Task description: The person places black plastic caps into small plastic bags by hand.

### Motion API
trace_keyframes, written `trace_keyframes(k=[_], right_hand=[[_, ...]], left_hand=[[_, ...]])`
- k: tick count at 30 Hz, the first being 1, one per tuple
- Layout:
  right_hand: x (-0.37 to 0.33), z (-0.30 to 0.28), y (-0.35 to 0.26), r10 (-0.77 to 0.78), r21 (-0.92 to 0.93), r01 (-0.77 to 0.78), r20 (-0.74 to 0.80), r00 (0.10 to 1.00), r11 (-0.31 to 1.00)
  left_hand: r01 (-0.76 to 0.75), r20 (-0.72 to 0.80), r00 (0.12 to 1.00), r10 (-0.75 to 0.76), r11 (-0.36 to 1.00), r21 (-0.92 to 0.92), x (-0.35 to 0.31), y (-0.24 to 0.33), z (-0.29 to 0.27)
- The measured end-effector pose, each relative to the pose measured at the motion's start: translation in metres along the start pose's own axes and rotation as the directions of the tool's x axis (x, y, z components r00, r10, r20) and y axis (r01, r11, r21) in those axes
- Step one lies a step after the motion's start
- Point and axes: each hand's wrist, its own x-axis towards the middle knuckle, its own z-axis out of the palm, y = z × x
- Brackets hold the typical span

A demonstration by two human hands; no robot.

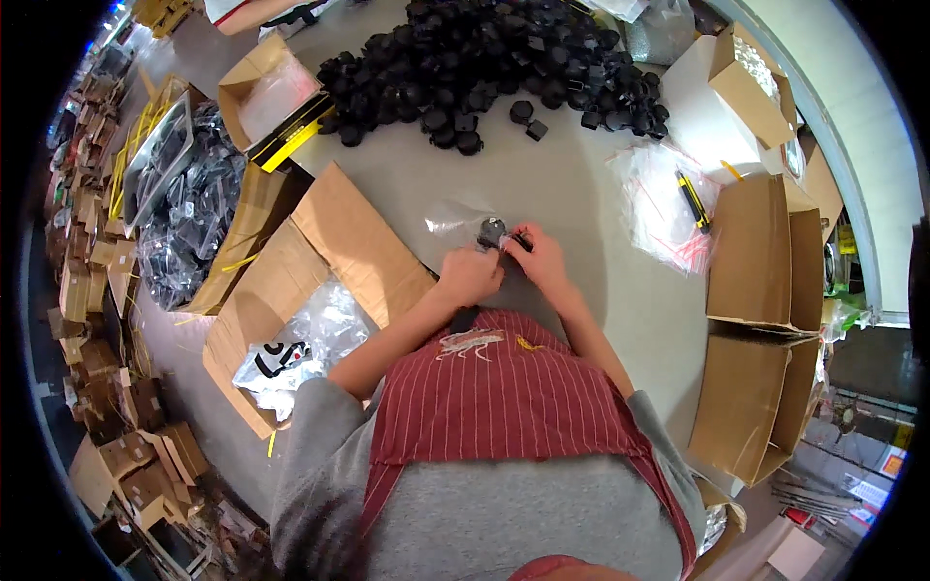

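Observation:
Close to the table's near edge, my two hands work together. My left hand (472,274) is closed, its fingertips at a small dark round part (491,231). Pinched in my right hand (541,259) is a small black piece (523,241), right beside the round part. A clear plastic bag (453,220) lies just past my left fingers, touching or partly around the round part; I cannot tell which. Beyond my hands a large heap of similar black parts (484,58) covers the far side, with a loose black part (521,111) at its near edge.
To the right lie a stack of clear bags (659,203) with a yellow-black utility knife (693,201) on top, and cardboard boxes (756,252). On the left are an opened carton (358,237), a box of bagged parts (189,213) and a small box (271,97). Another person's arm (250,14) shows at far left.

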Motion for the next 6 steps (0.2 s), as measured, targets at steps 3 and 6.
trace_keyframes(k=[3,6], right_hand=[[0.0068,-0.0001,-0.0028,0.093,0.013,-0.095,0.088,0.992,0.995],[0.0095,0.0001,-0.009,0.117,-0.16,-0.091,0.163,0.98,0.983]], left_hand=[[-0.008,-0.011,1.0,0.007,0.996,-0.093,0.0006,0.0005,-0.0022],[-0.016,0.004,1.0,0.017,0.986,-0.168,0.0048,-0.0073,0.0042]])
